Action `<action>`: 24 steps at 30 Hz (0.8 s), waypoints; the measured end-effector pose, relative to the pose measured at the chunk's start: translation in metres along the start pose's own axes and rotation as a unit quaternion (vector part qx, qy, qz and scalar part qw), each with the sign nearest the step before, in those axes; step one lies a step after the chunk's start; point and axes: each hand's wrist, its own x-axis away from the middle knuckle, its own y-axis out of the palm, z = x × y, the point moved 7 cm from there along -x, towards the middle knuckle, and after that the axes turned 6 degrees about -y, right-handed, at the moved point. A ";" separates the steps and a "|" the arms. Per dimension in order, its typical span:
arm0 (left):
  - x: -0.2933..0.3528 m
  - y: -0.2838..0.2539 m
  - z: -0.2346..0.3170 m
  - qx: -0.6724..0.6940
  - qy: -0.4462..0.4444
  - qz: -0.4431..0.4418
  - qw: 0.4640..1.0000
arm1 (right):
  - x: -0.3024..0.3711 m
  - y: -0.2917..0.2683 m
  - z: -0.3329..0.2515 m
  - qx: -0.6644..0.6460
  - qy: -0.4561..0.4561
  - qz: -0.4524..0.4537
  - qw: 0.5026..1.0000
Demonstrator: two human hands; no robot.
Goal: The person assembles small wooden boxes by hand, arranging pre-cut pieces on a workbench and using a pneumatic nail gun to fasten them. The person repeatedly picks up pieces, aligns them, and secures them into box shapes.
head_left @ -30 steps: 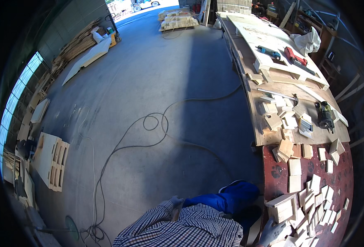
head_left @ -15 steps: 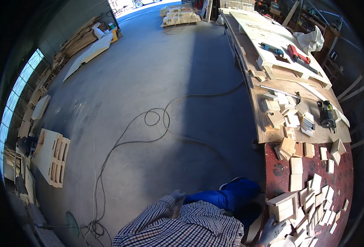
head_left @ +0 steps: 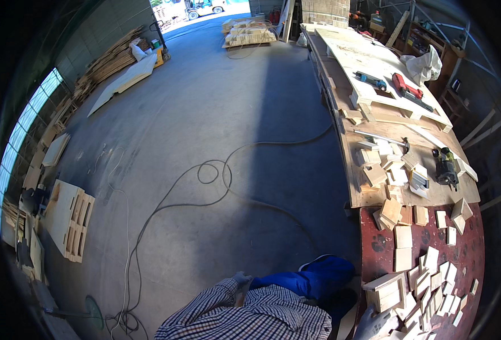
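My left hand [head_left: 242, 278], in a grey glove, is by my waist at the lower middle, fingers closed on a narrow piece of wood [head_left: 241, 297] partly hidden by my checked sleeve. At the lower right, my gloved right hand [head_left: 373, 325] is closed against the near side of a large pale wooden block [head_left: 387, 294] with a flat top. Its fingertips are partly hidden. Beside that block, many small wooden blocks [head_left: 431, 286] lie heaped on a dark red tabletop [head_left: 378, 249].
On the bench beyond lie a hammer [head_left: 383, 137], a dark yellow-green power tool [head_left: 446, 168], a red nail gun [head_left: 406, 86] and a blue tool [head_left: 370, 80]. Hoses [head_left: 174, 198] loop over the floor. A small pallet [head_left: 72, 221] stands at left. Stacked boards [head_left: 249, 35] lie far off.
The view has tilted and shifted slightly, so the scene sits a little lower and to the left. My hands stay in nearly the same places.
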 end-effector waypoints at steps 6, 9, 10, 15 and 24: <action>-0.003 0.004 0.009 0.017 0.027 -0.042 0.999 | -0.010 -0.013 0.004 -0.104 0.076 -0.065 0.990; 0.005 -0.001 0.003 0.026 -0.014 -0.019 0.999 | -0.029 -0.059 -0.008 -0.182 0.117 -0.093 0.972; 0.007 -0.001 -0.001 0.029 -0.032 -0.007 0.999 | -0.030 -0.062 -0.008 -0.206 0.130 -0.103 0.964; 0.020 -0.012 0.009 0.039 -0.025 -0.027 0.999 | -0.015 -0.084 0.006 -0.198 0.092 0.054 0.974; 0.009 -0.013 0.012 0.042 -0.053 -0.045 0.997 | -0.026 -0.161 0.027 -0.156 0.038 0.270 0.949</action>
